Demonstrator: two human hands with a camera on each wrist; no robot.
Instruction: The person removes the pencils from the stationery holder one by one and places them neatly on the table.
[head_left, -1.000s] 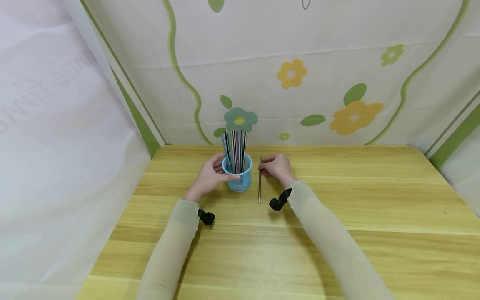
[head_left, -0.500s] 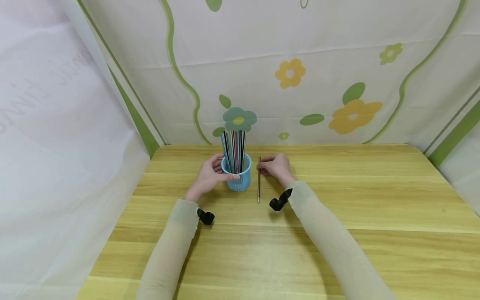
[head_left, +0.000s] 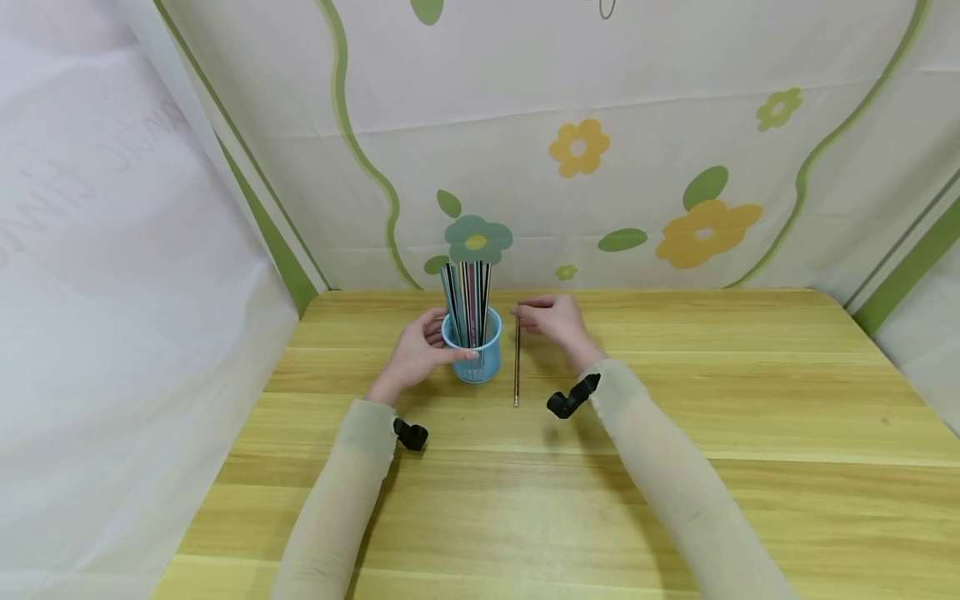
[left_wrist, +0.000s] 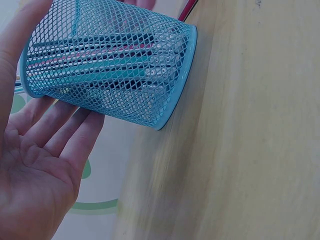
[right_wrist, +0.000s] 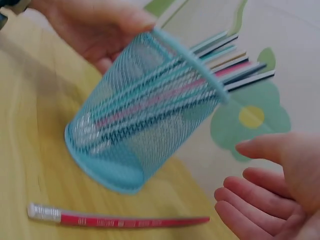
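A light blue mesh pencil cup (head_left: 491,363) stands upright on the table, full of several striped pencils (head_left: 468,296). My left hand (head_left: 411,354) grips the cup from its left side, thumb across the front and fingers round the back. Just right of the cup a dark red pencil (head_left: 517,371) lies on the wood, its white eraser end towards me. Over the pencil's far end is my right hand (head_left: 557,320). In the right wrist view the right hand (right_wrist: 280,195) has thumb and fingers apart and holds nothing; the red pencil (right_wrist: 125,221) lies below it.
The wooden table (head_left: 675,400) reaches widely to the right and in front of the hands. Behind it hangs a white cloth (head_left: 510,75) printed with flowers, close behind the cup. Another white cloth (head_left: 112,333) hangs along the left side.
The right hand has let go of the red pencil and risen slightly away, towards the far edge. The pencil stays on the table; the left hand and cup have not moved.
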